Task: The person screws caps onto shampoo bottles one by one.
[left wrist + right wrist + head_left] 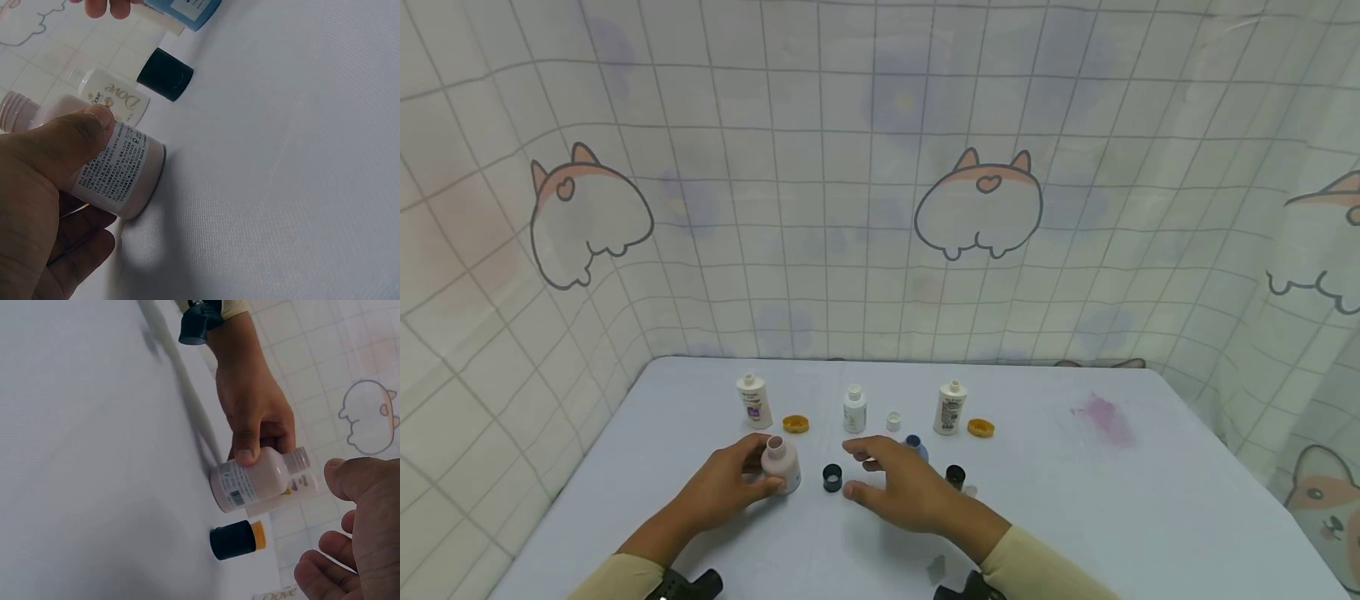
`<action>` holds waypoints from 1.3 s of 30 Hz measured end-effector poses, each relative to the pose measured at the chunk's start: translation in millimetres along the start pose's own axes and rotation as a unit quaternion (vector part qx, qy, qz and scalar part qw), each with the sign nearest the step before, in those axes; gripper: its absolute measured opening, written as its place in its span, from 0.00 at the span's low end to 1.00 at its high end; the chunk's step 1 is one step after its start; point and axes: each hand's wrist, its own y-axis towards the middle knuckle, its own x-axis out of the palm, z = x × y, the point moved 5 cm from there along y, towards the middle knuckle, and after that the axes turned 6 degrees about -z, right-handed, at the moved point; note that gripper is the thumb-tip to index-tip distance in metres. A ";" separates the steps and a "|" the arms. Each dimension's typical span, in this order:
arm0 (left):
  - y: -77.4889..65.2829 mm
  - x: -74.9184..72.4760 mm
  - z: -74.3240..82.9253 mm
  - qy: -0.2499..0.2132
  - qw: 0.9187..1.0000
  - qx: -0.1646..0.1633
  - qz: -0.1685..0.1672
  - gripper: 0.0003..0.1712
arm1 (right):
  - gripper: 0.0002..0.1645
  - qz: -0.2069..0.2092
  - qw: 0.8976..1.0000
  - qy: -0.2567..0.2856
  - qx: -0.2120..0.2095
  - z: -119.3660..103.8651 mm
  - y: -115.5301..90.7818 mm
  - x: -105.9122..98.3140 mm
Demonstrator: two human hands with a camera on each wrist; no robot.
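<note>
My left hand (722, 487) grips a pale pink bottle (784, 468) by its side, thumb across the printed label in the left wrist view. The bottle stands nearly upright with a bare threaded neck. My right hand (910, 492) hovers to its right with nothing between the thumb and the loosely bent fingers. Between the two hands a black cap (832, 477) sits on the table; it also shows as a dark cap (232, 540) in the right wrist view. Behind my right hand a blue bottle (916, 446) is mostly hidden.
White bottles (754, 402) without caps stand along the back, another (854, 410) in the middle and one (951, 408) to the right. Orange caps (796, 424) and a small white cap (892, 421) lie among them. A black-topped item (955, 476) sits by my right wrist.
</note>
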 end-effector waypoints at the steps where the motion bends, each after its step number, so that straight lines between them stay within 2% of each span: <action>1: -0.1 0.0 0.1 0.000 1.000 0.002 0.000 0.38 | 0.34 0.000 1.000 0.000 0.003 0.7 0.7 1.3; 29: -1.2 0.6 1.9 -0.022 1.000 -0.001 -0.001 0.38 | 0.34 -0.011 1.000 0.011 0.016 12.9 16.7 25.6; 39: -2.0 -0.3 1.7 -0.017 1.000 0.016 0.004 0.38 | 0.34 -0.015 1.000 0.009 0.002 16.2 23.6 29.6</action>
